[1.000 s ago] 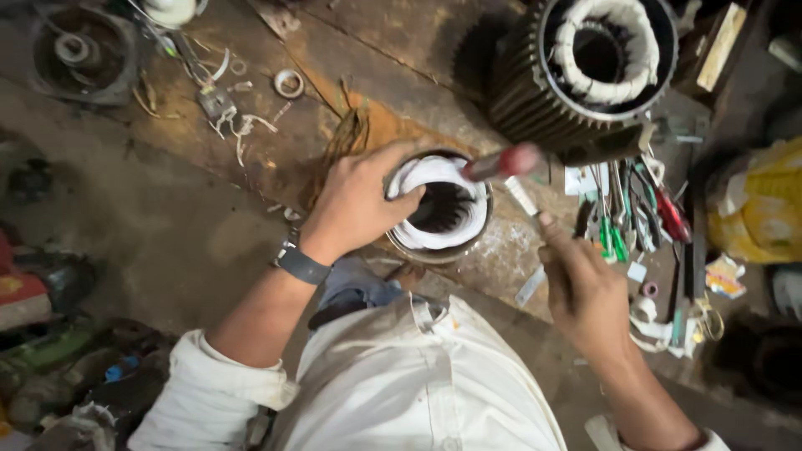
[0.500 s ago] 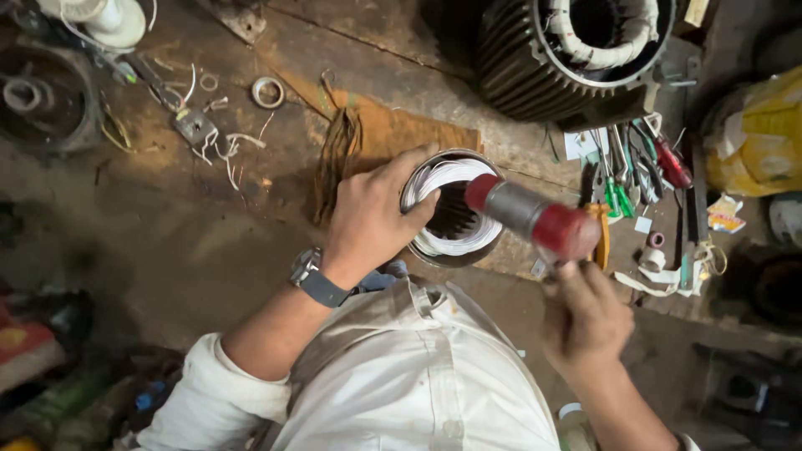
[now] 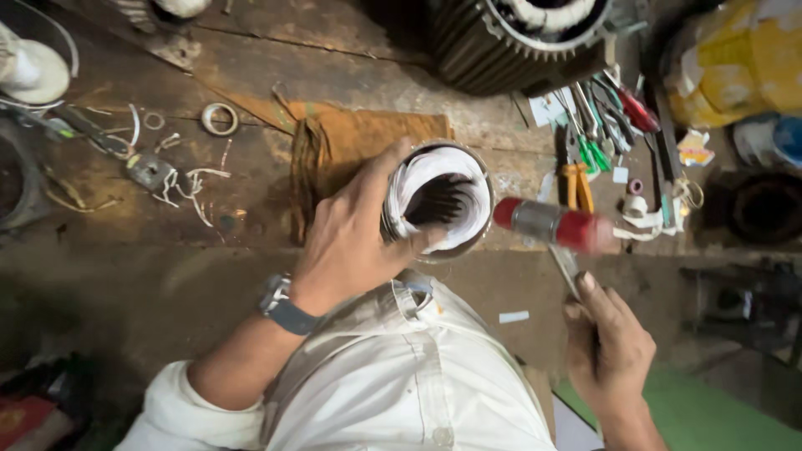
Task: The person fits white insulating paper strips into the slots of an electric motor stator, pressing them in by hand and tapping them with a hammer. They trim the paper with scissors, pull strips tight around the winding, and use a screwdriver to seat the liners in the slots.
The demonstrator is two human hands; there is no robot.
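Note:
My left hand (image 3: 351, 234) grips the side of a small round motor stator (image 3: 439, 199) that stands upright on the workbench, my thumb over its white-lined rim. Its bore shows dark slots and white insulation paper. My right hand (image 3: 610, 351) is shut on the handle of a mallet (image 3: 547, 224) with red faces and a metal middle. The mallet head hovers just to the right of the stator's rim, close to it. An orange-brown cloth (image 3: 351, 138) lies under and behind the stator.
A large finned motor housing (image 3: 518, 38) stands at the back. Pliers, cutters and screwdrivers (image 3: 601, 134) lie to the right. A metal ring (image 3: 220, 119) and wire scraps lie at the left. A yellow bag (image 3: 735, 67) sits far right.
The mallet head has swung from above the stator's rim down and to the right of it. My left hand has kept its hold on the stator.

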